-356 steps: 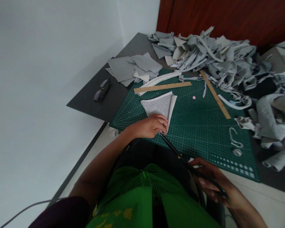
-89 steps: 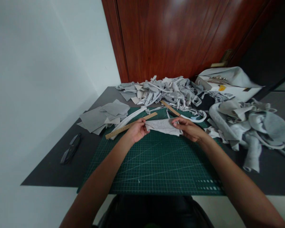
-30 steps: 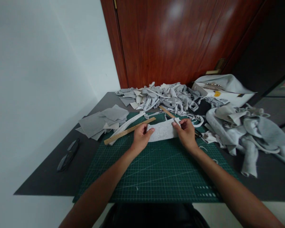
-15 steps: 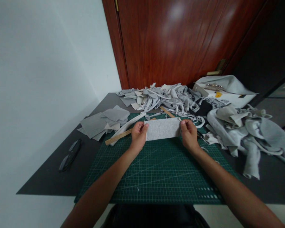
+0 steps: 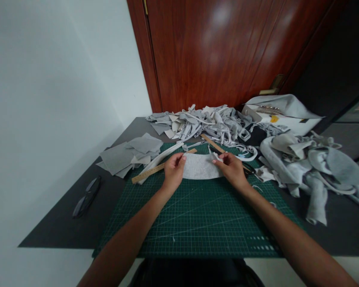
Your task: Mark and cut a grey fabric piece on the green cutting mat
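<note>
Fingers: left hand (image 5: 173, 172) pinches the left end of a pale grey fabric piece (image 5: 201, 167), thumb and fingertips closed on its edge; right hand (image 5: 232, 170) pinches the right end the same way, fingers curled together.
Table: dark grey top (image 5: 62, 223), set against a white wall and a red-brown door (image 5: 221, 52).
Cutting mat: green, gridded (image 5: 197, 215), lies on the table under both hands and forearms.
Scrap heap, right: big tumble of grey fabric rolls and offcuts (image 5: 311, 163) on the table beside the mat.
Scrap heap, far: strips and trimmings (image 5: 203, 123) piled along the mat's far edge, by the door.
Flat stack: grey cut pieces (image 5: 128, 153) at the mat's far left corner.
Fabric piece: held between both hands at the far part of the mat, lower edge curved; whether it rests on the mat or hangs just above it, cannot tell.
Ruler: wooden (image 5: 155, 169), slanted, left of the left hand, partly behind it.
Second ruler: wooden (image 5: 213, 143), just beyond the right hand.
Glasses: dark, folded (image 5: 86, 196), on bare table well left of the mat.
</note>
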